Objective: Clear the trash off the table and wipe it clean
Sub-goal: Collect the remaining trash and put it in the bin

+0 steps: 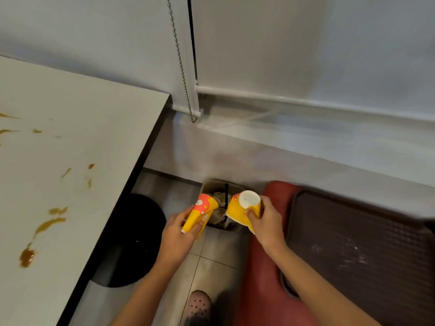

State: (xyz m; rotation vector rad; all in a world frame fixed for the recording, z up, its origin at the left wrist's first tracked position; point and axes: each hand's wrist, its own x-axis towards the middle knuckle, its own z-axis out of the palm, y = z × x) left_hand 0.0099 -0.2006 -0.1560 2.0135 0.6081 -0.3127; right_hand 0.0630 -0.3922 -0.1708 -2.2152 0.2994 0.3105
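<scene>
Now my left hand [177, 234] curls round one yellow cup [200, 211], and my right hand [267, 223] grips a second yellow cup [240, 209], bottom up; both hang over the small trash bin [213, 184] on the floor [216, 252], beside the table [82, 128] smeared with brown stains [49, 224].

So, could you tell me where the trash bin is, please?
Head view, lower centre: the trash bin stands on the floor between the table and the red seat, just beyond the left cup and right cup.
</scene>
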